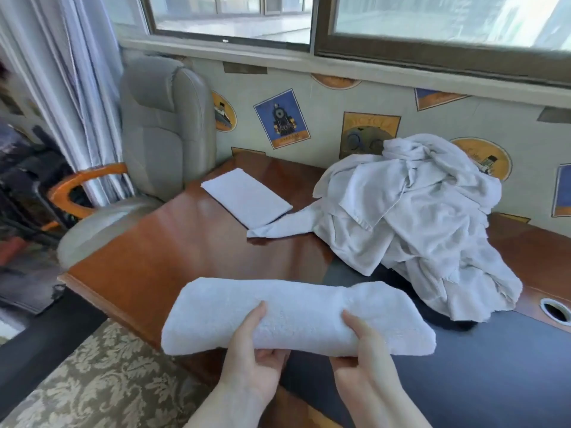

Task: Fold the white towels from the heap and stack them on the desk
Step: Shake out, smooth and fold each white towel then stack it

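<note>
A thick folded white towel (296,313) is held lifted above the near edge of the wooden desk (173,251). My left hand (253,359) grips its near edge left of middle, thumb on top. My right hand (361,356) grips the same edge right of middle, thumb on top too. A heap of crumpled white towels (411,217) lies on the desk at the right, one corner trailing left. One flat folded white towel (247,197) rests at the far left of the desk, by the heap's trailing corner.
A grey padded chair (163,131) with orange wooden arms stands at the desk's far left end. A dark desk pad (494,366) covers the near right surface, with a round cable hole (554,310) beside it. A wall with posters and a window run behind.
</note>
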`<state>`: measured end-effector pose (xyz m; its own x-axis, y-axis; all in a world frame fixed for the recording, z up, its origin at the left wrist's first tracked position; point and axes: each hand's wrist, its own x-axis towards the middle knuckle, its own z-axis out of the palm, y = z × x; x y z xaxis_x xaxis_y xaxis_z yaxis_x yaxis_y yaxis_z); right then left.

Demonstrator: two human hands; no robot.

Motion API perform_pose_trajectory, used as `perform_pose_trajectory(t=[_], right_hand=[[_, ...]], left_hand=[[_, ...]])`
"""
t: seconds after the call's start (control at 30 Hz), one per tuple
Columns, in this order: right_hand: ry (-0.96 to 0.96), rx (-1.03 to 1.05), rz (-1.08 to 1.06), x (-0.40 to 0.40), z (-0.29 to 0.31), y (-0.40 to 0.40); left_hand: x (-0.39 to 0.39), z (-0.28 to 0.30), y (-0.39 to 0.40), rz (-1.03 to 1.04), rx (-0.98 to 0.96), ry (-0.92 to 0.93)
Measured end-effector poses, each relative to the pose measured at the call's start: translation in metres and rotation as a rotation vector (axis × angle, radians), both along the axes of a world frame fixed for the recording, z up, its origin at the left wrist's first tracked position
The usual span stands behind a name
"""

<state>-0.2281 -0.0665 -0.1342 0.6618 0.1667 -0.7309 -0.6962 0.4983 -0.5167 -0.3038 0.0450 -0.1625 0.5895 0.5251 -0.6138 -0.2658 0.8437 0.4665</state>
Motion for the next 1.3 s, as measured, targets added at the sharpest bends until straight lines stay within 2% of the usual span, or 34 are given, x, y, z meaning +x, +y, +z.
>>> perform_pose_trajectory(t=[0.1, 0.27, 0.47, 0.57, 0.8, 1.03, 1.2, 1.3], right_hand=[[0.033, 0.038, -0.048, -0.001, 0.016, 0.055], [0.031, 0.046, -0.046, 0.004, 0.030, 0.106], [0.014, 0.039, -0.078, 0.026, 0.032, 0.141], [0.042, 0.067, -0.081, 0.045, 0.035, 0.156], [0.046, 0.098, -0.225, 0.096, 0.048, 0.241], [-0.062, 0.161, -0.338, 0.172, 0.070, 0.356], [-0.295, 0.261, -0.465, 0.193, 0.015, 0.420], [-0.208, 0.218, -0.426, 0.195, -0.051, 0.442]], left_hand=[[0.000, 0.014, 0.058, -0.025, 0.065, -0.016], [0.004, 0.022, 0.118, 0.002, 0.068, -0.041], [0.027, 0.019, 0.164, 0.018, 0.072, 0.008], [0.047, 0.025, 0.183, -0.029, 0.106, -0.026], [0.129, 0.048, 0.278, -0.138, 0.209, -0.118], [0.247, 0.071, 0.399, -0.326, 0.153, -0.241], [0.304, 0.032, 0.473, -0.517, 0.248, -0.402], [0.316, -0.026, 0.501, -0.599, 0.171, -0.270]])
